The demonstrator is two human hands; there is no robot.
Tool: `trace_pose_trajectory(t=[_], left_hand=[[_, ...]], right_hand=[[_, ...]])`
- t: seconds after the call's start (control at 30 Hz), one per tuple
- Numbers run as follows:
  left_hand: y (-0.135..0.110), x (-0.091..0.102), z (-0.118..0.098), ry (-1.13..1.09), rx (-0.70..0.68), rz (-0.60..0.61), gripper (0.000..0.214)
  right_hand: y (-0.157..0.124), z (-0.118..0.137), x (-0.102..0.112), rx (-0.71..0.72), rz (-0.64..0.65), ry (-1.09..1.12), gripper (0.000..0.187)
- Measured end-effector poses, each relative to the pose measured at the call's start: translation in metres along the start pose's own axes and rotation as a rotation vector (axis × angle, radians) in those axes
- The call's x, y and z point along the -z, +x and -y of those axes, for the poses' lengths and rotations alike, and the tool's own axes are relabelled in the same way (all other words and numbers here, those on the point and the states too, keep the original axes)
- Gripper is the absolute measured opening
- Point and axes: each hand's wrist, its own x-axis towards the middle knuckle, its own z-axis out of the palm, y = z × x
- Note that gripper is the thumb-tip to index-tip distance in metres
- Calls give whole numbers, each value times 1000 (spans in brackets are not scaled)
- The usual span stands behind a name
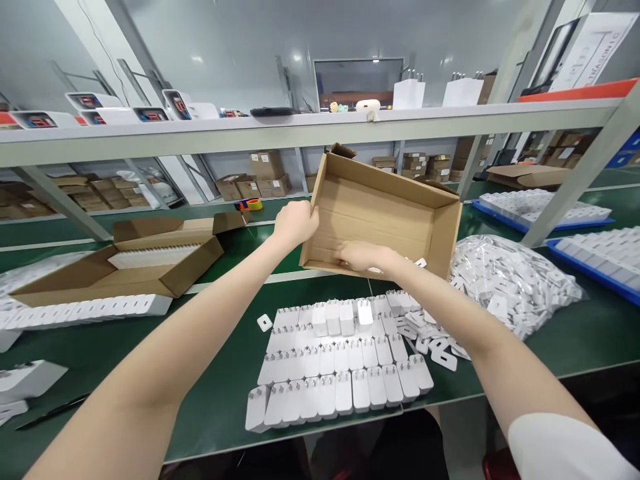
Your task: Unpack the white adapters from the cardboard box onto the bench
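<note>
A shallow cardboard box [380,213] is tilted towards me above the bench. My left hand [296,223] is closed round its left wall. My right hand [365,255] reaches inside, low by the near wall, its fingers curled; what they hold, if anything, is hidden. Small white plastic plates [421,263] lie in the box beside that wrist. Below stand rows of white plug chargers [320,360], prongs up, with several more stacked on top. One loose white plate [265,323] lies left of the rows.
A clear bag of white plates [515,283] and a loose pile [433,337] sit at right. Another open cardboard box [165,267] stands at left behind a charger row [100,310]. Blue trays [595,267] are far right. A shelf rail [250,137] crosses above the bench.
</note>
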Motion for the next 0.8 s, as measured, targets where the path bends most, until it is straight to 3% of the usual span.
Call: trace_pose_trajectory(t=[0.17,0.3,0.4,0.6,0.7,0.8], left_hand=[[-1,-2,2,-17,-18,-11,39],[1,-4,2,-38,-18,-28,38],[3,-5,-1,-49,-15,-33,38],[7,-6,-4,-41,-7,-50,38],[4,-6,-1,-27,-3,-37,39],[0,-5,2,-20,-3,-28,39]], right_hand=[[-53,-25,0,-171,45,-92,24],[-99,-46,4,-293,75,-123,25],[-118,-49,7,-342,72,-98,28],[-89,-27,-9,-177,68,48,49],[-72,-28,-20,-158,95,51,49],[-72,-38,-25,-196,125,10,40]])
